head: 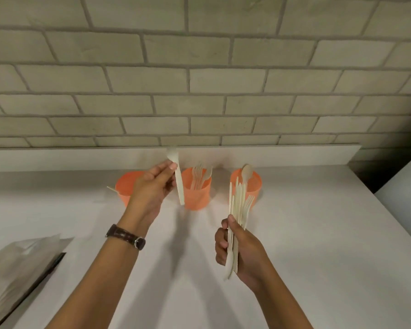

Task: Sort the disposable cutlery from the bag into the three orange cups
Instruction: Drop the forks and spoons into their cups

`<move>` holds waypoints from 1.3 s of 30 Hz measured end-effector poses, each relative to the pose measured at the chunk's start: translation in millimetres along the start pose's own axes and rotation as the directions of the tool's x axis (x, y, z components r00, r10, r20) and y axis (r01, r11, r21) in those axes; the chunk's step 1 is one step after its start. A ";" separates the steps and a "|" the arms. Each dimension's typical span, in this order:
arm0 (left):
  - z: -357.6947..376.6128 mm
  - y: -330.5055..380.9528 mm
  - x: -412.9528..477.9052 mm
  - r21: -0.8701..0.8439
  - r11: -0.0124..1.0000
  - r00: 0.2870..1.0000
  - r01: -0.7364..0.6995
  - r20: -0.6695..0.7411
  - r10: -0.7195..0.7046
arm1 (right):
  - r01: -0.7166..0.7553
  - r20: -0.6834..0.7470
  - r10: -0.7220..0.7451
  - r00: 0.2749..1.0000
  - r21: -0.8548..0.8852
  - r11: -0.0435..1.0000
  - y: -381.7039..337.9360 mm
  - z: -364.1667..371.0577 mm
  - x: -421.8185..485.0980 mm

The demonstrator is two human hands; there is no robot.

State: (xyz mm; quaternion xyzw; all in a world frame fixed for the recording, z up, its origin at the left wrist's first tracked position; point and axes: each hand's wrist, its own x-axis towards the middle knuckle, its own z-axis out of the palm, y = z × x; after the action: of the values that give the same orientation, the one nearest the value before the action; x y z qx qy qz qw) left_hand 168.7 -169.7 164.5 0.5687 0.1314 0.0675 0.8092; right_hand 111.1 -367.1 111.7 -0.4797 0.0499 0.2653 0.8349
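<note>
Three orange cups stand in a row near the wall on a white counter (318, 233). My left hand (150, 188) pinches a single pale spoon (179, 181) upright, bowl end up, between the left cup (125, 186) and the middle cup (197, 193). The left hand hides much of the left cup. Forks and a spoon stand in the middle cup. The right cup (254, 184) holds a spoon. My right hand (237, 248) grips a bundle of several pale cutlery pieces (239, 205), a fork among them, in front of the right cup.
A clear plastic bag (19, 269) lies at the lower left on the counter. A thin pale stick (112, 189) pokes out beside the left cup. A brick wall (199, 79) rises behind a white ledge (294, 154). The counter's right edge drops off at the far right.
</note>
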 end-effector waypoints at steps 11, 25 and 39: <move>13.9 -60.7 92.3 0.704 0.698 0.959 -0.127 -0.092 0.268 | 0.043 -0.133 -0.050 0.990 -0.061 0.997 -1.2 -27.4 6.4; 5.3 -45.5 -53.1 0.383 0.052 0.375 -0.922 0.852 0.365 | -0.105 -0.012 0.106 0.994 0.063 0.993 -1.3 -4.0 2.2; -9.8 -26.1 -67.1 0.127 -0.258 0.138 -0.958 0.990 -0.023 | -0.251 0.075 0.246 0.966 0.068 0.966 1.4 19.1 -18.2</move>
State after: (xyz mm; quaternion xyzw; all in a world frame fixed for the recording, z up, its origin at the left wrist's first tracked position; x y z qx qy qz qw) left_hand 100.7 -187.2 146.0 0.8407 -0.5220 0.1372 0.0430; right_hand 91.6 -357.9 127.0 -0.4281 0.0922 0.3813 0.8141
